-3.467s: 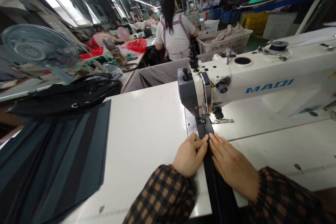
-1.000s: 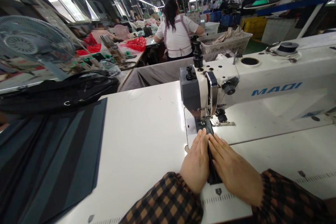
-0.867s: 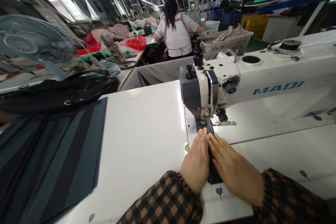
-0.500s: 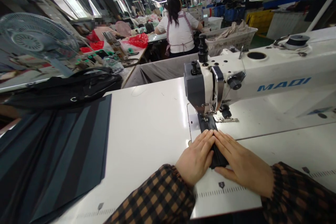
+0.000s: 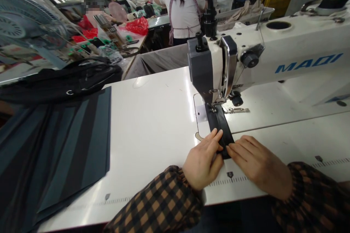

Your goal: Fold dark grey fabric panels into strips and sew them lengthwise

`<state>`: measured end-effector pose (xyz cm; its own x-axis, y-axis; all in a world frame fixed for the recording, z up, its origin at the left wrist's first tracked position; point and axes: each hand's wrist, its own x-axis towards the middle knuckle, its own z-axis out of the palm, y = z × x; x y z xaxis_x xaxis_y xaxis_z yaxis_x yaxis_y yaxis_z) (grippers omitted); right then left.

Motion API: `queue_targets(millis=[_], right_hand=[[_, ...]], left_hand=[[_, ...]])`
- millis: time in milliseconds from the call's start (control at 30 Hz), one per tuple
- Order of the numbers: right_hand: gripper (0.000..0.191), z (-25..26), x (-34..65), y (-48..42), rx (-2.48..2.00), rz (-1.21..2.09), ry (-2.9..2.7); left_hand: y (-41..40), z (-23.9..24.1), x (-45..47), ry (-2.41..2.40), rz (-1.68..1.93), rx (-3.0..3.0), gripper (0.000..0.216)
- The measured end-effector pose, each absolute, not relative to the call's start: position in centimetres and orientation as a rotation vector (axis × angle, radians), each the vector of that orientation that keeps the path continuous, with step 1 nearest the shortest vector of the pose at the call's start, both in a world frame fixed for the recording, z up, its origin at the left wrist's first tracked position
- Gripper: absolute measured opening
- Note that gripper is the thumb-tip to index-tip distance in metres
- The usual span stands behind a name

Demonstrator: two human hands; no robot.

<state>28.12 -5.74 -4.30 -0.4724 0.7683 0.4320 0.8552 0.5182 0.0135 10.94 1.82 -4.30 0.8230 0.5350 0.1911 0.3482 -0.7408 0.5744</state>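
Black strip [image 5: 224, 129] lies flat on the worktop [image 5: 147, 134], far part under the presser foot [image 5: 213, 108], near end between the two hands. Long axis runs near-far, leaning a bit: near end sits further right than the far part. So from the fingers the strip leads away, far and slightly left, straight to the foot. Left hand [image 5: 203, 162] and right hand [image 5: 258, 164] both touch it; no clear nearer one. Left reaches further up: two fingers out flat over the left side, thumb down by the near end, narrow spacing; can't tell if the thumb closes on the strip. Right has its fingers bunched, tips on the right edge near the end; thumb hidden, so can't tell if it's a pinch. Strip: dark, smooth, faint sheen, long and narrow, a line along its length that reads as a fold or seam. Worktop: hard, glossy white, ruler marks along the near side. Sewing machine [image 5: 300, 43]: white painted body, dark grey end cover, bright metal lever. Small metal guide [image 5: 236, 110] just right of the foot. Far left: flat striped cloth [image 5: 73, 142], dark blue-grey and black, with a limp black bag [image 5: 60, 83] beyond it.
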Motion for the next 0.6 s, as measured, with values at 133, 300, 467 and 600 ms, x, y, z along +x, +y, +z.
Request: queue_targets(millis=[133,300,467,600], right_hand=[[0.023,-4.3,28.2,-6.0,-1.304,-0.342,-2.429],[0.021,-4.5,28.6,-5.8,-1.286,-0.286,-2.398],[0.024,-4.7,28.8,-5.6,-1.349,-0.150,-2.378],[0.023,-5.1,28.5,-5.6,-1.363,-0.112,-2.342]], left_hand=[[1.6,-4.8,10.9,0.618,0.577,2.522,0.021],[1.8,-5.1,10.8,0.525,0.554,2.673,0.019],[1.6,-4.4,10.8,0.529,0.459,2.722,0.018],[1.7,-3.7,10.9,0.523,0.487,2.724,0.013]])
